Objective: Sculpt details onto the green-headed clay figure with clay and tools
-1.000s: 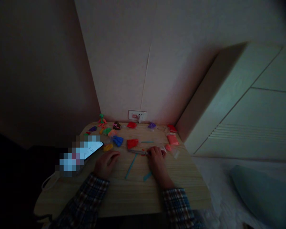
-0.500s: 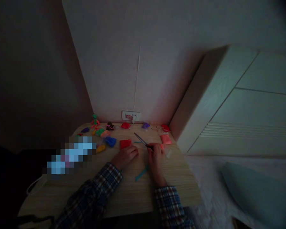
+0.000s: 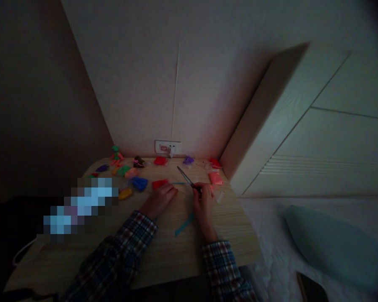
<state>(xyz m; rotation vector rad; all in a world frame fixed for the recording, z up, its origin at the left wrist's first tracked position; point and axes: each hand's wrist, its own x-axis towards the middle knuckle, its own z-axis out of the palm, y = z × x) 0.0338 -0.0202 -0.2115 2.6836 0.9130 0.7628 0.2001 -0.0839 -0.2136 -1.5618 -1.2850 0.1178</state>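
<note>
My right hand (image 3: 204,205) is closed round the handles of a pair of scissors (image 3: 185,176). Their dark metal blades look together and point up and to the left, over the table. Just left of them, my left hand (image 3: 160,200) lies low on the tabletop, fingers bent and pressed together; whatever they hold is hidden. A red packet (image 3: 159,183) sits right behind its knuckles. Beyond the fingertips a thin teal strip (image 3: 179,183) lies flat. Between my wrists is a wider teal strip (image 3: 184,225), partly under my right hand.
Several coloured clay-like pieces and packets lie about the wooden table (image 3: 173,260), among them a blue one (image 3: 140,183) and a pink one (image 3: 216,178). A small green figure (image 3: 115,155) stands at back left. A pixelated bright object (image 3: 82,205) occupies the left side. A wall socket (image 3: 167,147) is behind.
The view has shifted, so the table appears further left and higher. My left hand has slid slightly toward the red packet. The scissors have moved a little right relative to the table, still in my right hand.
</note>
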